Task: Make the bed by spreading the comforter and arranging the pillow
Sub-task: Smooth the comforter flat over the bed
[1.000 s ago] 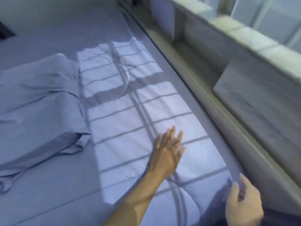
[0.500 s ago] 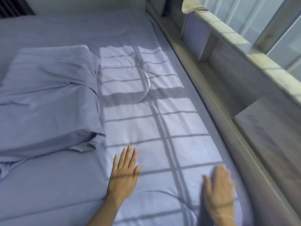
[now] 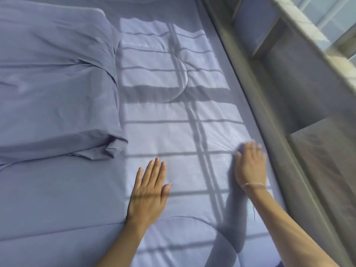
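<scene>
A lavender quilted comforter (image 3: 169, 132) lies flat across the bed, lit by window light with barred shadows. A pillow (image 3: 55, 89) in a matching lavender case rests on it at the left, its open end creased and tucked near the middle. My left hand (image 3: 149, 191) lies palm down on the comforter, fingers together and extended, just below the pillow's corner. My right hand (image 3: 250, 166) is flat on the comforter near the bed's right edge, slightly blurred, with a thin band at the wrist. Neither hand holds anything.
A grey bed frame rail (image 3: 269, 132) runs diagonally along the right side of the bed. Beyond it stand grey shelf compartments (image 3: 317, 112) under a pale window ledge (image 3: 308, 35).
My right hand let go of the comforter's edge and now lies flat, sliding away from me along the right side. My left hand shifted left and flattened. The view moved closer over the bed.
</scene>
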Tool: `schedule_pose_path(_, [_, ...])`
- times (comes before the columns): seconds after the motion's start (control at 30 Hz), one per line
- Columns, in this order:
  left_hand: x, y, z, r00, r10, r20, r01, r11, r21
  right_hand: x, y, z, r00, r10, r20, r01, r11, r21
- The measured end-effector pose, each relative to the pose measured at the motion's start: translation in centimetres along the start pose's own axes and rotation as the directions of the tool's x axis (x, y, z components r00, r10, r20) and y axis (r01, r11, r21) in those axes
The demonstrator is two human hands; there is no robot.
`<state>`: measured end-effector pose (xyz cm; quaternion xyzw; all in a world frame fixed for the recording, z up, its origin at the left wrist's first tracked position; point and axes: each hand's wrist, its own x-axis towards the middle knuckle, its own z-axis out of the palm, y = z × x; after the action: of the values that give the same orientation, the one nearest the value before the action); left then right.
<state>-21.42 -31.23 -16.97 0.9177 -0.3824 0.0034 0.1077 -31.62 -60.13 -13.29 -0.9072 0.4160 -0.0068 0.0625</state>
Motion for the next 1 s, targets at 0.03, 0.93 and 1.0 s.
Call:
schedule_pose_path(0.03, [-0.1,-0.1,0.1,1.000,0.002,-0.005,-0.002,1.000,0.003,0.9,-2.2,-0.1,0.993,-0.116,-0.023,0.116,0.993,-0.006])
schedule_pose_path(0.93, [-0.1,0.1,0.7,1.000,-0.012,0.025,0.011,1.000,0.017,-9.6,6.2,2.3,0.996,-0.025,0.080,0.016,0.994,0.109])
schedule_pose_path(1.0, [-0.2,0.2,0.1,0.996,-0.038,0.077,0.037,0.999,0.019,-11.6,9.4,1.6,0.975,0.110,0.193,-0.144,0.974,0.173])
